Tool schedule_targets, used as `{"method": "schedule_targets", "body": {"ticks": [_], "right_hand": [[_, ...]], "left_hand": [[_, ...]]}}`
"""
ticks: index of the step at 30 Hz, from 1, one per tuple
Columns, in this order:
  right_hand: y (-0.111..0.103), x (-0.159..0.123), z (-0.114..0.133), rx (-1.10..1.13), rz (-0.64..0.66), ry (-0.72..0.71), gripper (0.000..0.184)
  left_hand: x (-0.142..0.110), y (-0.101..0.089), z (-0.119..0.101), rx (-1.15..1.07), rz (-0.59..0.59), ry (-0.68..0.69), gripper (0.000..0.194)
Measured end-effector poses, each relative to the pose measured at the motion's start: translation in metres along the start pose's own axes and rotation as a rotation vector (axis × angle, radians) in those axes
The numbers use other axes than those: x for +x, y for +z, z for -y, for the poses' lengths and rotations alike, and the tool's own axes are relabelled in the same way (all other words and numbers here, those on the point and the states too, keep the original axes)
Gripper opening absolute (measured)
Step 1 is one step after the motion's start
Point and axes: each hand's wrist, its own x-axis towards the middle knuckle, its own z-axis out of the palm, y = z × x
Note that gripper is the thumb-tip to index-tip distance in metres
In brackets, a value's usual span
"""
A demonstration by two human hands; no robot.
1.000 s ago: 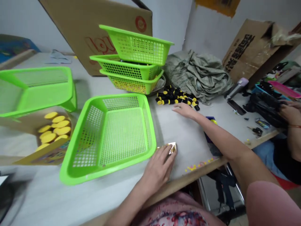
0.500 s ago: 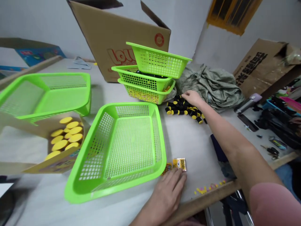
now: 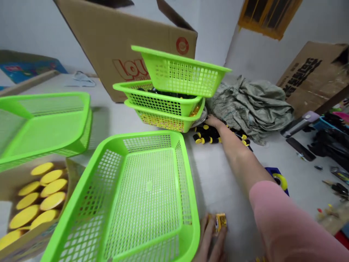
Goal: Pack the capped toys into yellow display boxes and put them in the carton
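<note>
My left hand (image 3: 209, 242) is at the bottom edge, partly cut off, fingers apart and lying on a small gold packet (image 3: 220, 221) beside the large green basket (image 3: 194, 203). My right hand (image 3: 214, 122) reaches far over the table to the back of a pile of short black tubes with yellow ends (image 3: 205, 137). Its fingertips are hidden there, so I cannot make out whether they hold anything. Just left of that hand stand stacked green baskets (image 3: 163, 103); the middle one holds dark pieces and the lowest yellow and orange ones.
A carton of yellow-topped tubes (image 3: 53, 189) and another green basket (image 3: 86, 123) stand left. Behind are a large cardboard box (image 3: 109, 54) and a crumpled grey cloth (image 3: 248, 103). At right lie a tape dispenser (image 3: 279, 178), a phone (image 3: 301, 149) and a lilac-topped bottle (image 3: 300, 123).
The view has shifted forward and closer. My right arm reaches further, and its hand has moved deeper behind the black tubes. My left hand stays by the gold packets.
</note>
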Motion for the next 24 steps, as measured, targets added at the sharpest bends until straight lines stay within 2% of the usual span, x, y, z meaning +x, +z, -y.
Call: {"method": "schedule_targets", "body": {"ticks": [3,7,11,14,15,17,20,24], "right_hand": [[0.002,-0.012,-0.006,0.01,0.103,-0.063,0.059],[0.011,-0.067,-0.011,0.015,0.194,-0.127,0.058],[0.018,-0.134,-0.021,0.015,0.218,-0.183,0.059],[0.01,-0.159,-0.042,0.07,0.129,-0.187,0.048],[0.005,-0.16,-0.052,0.08,0.066,-0.141,0.045],[-0.006,-0.153,-0.074,0.068,-0.072,0.057,0.048],[-0.016,-0.13,-0.103,0.04,-0.176,0.32,0.059],[-0.018,-0.102,-0.124,0.097,-0.156,0.393,0.079]], "left_hand": [[0.004,-0.011,-0.004,0.0,0.064,-0.099,0.065],[0.016,-0.029,-0.003,-0.066,0.081,-0.083,0.065],[0.021,-0.033,-0.001,-0.093,0.055,-0.067,0.063],[0.022,-0.033,-0.002,-0.093,0.044,-0.073,0.063],[0.023,-0.033,-0.002,-0.092,0.04,-0.073,0.063],[0.024,-0.033,-0.002,-0.09,0.029,-0.07,0.064],[0.024,-0.033,0.0,-0.081,0.007,-0.068,0.064],[0.015,-0.024,0.005,-0.061,0.056,-0.047,0.066]]}}
